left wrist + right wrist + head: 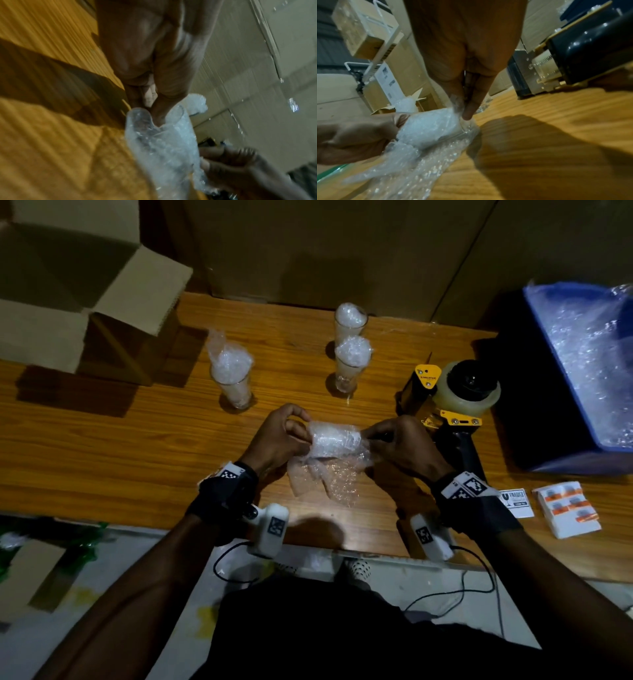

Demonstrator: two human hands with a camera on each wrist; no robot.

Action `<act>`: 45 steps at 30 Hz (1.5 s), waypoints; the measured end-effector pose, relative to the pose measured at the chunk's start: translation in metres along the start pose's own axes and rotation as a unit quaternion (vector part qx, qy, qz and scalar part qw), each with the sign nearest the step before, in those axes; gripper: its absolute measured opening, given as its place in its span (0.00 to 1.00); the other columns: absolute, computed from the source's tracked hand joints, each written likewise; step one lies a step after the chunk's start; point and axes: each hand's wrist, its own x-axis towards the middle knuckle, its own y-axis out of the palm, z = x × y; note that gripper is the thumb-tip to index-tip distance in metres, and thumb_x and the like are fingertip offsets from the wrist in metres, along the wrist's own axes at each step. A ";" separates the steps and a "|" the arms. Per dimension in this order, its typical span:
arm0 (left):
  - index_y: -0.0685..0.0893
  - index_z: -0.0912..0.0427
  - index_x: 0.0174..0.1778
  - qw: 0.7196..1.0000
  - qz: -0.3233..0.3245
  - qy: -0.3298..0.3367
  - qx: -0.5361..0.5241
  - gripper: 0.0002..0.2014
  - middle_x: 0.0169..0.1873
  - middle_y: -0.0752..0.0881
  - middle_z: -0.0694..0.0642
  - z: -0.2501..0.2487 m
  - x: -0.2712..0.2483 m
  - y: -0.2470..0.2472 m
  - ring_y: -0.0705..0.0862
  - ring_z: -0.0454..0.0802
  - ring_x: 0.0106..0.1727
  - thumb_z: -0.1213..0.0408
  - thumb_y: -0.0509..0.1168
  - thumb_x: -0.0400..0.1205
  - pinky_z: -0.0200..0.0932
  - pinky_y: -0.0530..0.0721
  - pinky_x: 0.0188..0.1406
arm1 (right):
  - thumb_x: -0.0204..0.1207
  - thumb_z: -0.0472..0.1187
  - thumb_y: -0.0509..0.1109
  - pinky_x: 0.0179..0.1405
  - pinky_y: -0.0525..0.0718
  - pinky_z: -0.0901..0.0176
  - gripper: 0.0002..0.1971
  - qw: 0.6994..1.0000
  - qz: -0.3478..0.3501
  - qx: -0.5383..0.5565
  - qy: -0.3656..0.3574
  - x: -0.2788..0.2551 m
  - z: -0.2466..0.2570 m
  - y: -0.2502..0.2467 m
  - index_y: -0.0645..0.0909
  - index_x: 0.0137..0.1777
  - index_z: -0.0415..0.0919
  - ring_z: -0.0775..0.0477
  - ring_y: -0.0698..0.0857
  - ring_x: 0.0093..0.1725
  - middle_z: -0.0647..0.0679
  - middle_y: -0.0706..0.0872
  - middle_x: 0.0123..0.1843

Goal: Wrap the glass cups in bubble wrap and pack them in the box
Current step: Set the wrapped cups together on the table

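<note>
A glass cup (334,440) lies sideways between my hands, rolled in bubble wrap (329,477) whose loose end trails onto the wooden table (102,440). My left hand (284,433) grips one end of the cup (163,146), fingers curled at its rim. My right hand (394,443) pinches the wrap at the other end (436,128). Three upright glass cups stuffed with bubble wrap stand behind: one at left (233,378), two at centre (351,364) (349,321). The open cardboard box (68,302) sits at the far left.
A yellow and black tape dispenser (455,395) lies just right of my right hand. A blue bin (561,378) holding bubble wrap stands at the far right. Sticker sheets (568,508) lie near the table's front right edge. Large cardboard boxes (325,251) line the back.
</note>
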 end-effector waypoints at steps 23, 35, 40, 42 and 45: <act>0.82 0.66 0.59 0.998 0.028 -0.043 0.042 0.12 0.32 0.85 0.64 0.004 -0.009 0.007 0.82 0.56 0.30 0.80 0.60 0.84 0.46 0.81 0.29 | 0.58 0.29 0.88 0.33 0.89 0.45 0.24 0.982 0.106 0.154 0.041 0.004 -0.018 0.001 0.79 0.49 0.32 0.42 0.90 0.39 0.39 0.89 0.44; 0.83 0.53 0.57 0.994 0.082 -0.016 0.072 0.24 0.32 0.88 0.53 -0.014 0.006 0.000 0.86 0.50 0.37 0.65 0.84 0.68 0.46 0.84 0.38 | 0.61 0.50 0.84 0.33 0.79 0.47 0.25 0.999 -0.023 -0.007 -0.039 -0.006 -0.007 0.020 0.71 0.46 0.45 0.48 0.75 0.40 0.48 0.76 0.46; 0.81 0.53 0.59 0.990 0.093 0.017 0.101 0.30 0.42 0.86 0.56 -0.014 -0.001 -0.004 0.86 0.47 0.40 0.71 0.85 0.64 0.49 0.87 0.39 | 0.60 0.38 0.89 0.37 0.85 0.44 0.25 0.982 0.088 0.162 0.034 -0.008 -0.005 0.012 0.72 0.43 0.48 0.47 0.84 0.45 0.42 0.83 0.49; 0.81 0.50 0.59 0.987 0.095 0.043 0.125 0.33 0.46 0.85 0.53 -0.011 -0.006 -0.004 0.86 0.45 0.42 0.71 0.86 0.62 0.47 0.89 0.38 | 0.64 0.30 0.85 0.42 0.87 0.51 0.19 0.961 0.129 0.239 0.060 -0.012 -0.003 0.005 0.76 0.43 0.41 0.48 0.87 0.47 0.36 0.86 0.53; 0.79 0.47 0.59 0.981 0.099 0.087 0.144 0.35 0.52 0.85 0.55 -0.002 -0.013 -0.002 0.88 0.50 0.50 0.70 0.87 0.60 0.49 0.92 0.41 | 0.67 0.22 0.79 0.45 0.88 0.58 0.11 0.933 0.148 0.315 0.095 -0.018 -0.001 0.000 0.81 0.42 0.31 0.48 0.88 0.51 0.36 0.87 0.58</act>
